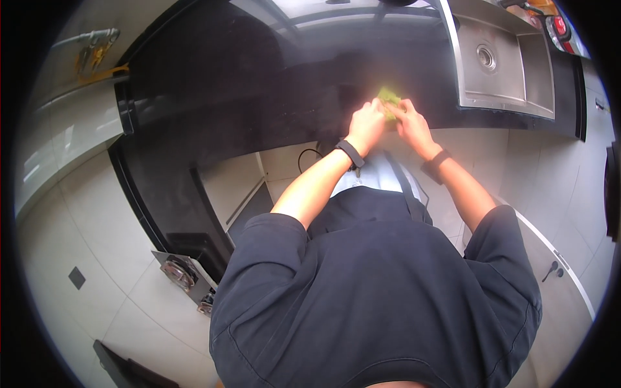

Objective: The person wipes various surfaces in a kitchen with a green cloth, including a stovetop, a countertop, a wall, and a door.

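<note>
A small yellow-green cloth (389,95) is bunched between my two hands, over the front edge of the black countertop (204,92). My left hand (367,125) grips its left side with bent fingers. From the right, my right hand (414,127) holds the same cloth, a finger stretched across it. The fingertips nearly meet, and glare blurs the cloth's outline and folds. Whether the cloth touches the countertop, I cannot tell. Dark bands circle both wrists.
Right of my hands, a stainless steel sink (504,63) is set into the counter. Yellow-handled pipe valves (99,51) are on the wall at upper left. A gas cooktop (182,274) lies at lower left. A door (543,271) with a dark handle stands at lower right.
</note>
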A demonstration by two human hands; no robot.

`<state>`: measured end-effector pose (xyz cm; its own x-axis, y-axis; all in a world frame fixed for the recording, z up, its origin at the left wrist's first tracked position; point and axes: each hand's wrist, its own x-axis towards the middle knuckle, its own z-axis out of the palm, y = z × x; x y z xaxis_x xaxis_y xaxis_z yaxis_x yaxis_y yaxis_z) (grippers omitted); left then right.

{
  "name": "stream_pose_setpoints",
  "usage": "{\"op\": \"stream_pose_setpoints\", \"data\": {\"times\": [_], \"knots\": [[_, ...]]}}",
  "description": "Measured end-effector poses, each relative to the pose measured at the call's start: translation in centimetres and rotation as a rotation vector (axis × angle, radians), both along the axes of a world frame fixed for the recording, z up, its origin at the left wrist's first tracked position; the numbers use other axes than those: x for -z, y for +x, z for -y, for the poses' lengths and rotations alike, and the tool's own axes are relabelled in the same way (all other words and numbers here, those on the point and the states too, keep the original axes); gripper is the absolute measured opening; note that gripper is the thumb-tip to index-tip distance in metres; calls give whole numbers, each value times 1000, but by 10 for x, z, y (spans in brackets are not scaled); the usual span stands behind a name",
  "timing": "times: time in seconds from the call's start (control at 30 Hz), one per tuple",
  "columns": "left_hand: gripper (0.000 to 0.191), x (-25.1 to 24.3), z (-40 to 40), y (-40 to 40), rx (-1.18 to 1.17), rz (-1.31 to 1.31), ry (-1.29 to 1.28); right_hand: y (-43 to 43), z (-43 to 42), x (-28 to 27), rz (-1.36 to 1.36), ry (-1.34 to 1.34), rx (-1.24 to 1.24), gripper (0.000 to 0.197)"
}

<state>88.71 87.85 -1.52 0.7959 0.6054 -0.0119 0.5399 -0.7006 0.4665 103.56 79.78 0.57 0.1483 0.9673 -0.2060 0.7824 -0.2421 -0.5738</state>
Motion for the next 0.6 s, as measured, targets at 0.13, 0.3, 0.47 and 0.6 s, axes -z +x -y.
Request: {"op": "stream_pose_setpoints", "data": {"times": [0.13,0.3,0.47,0.6], "knots": [[13,-10,10,-39,-10,17,-58,-37,8,-2,-14,-28,-19,55],[13,-14,4,-106,-53,-20,-124,-100,-2,4,-79,54,-64,53],[25,-14,-12,-186,-191,-57,-72,-173,-36,6,-78,71,-198,47],[14,-22,-32,-250,-314,-141,-186,-235,-65,15,-103,141,-293,45]]}}
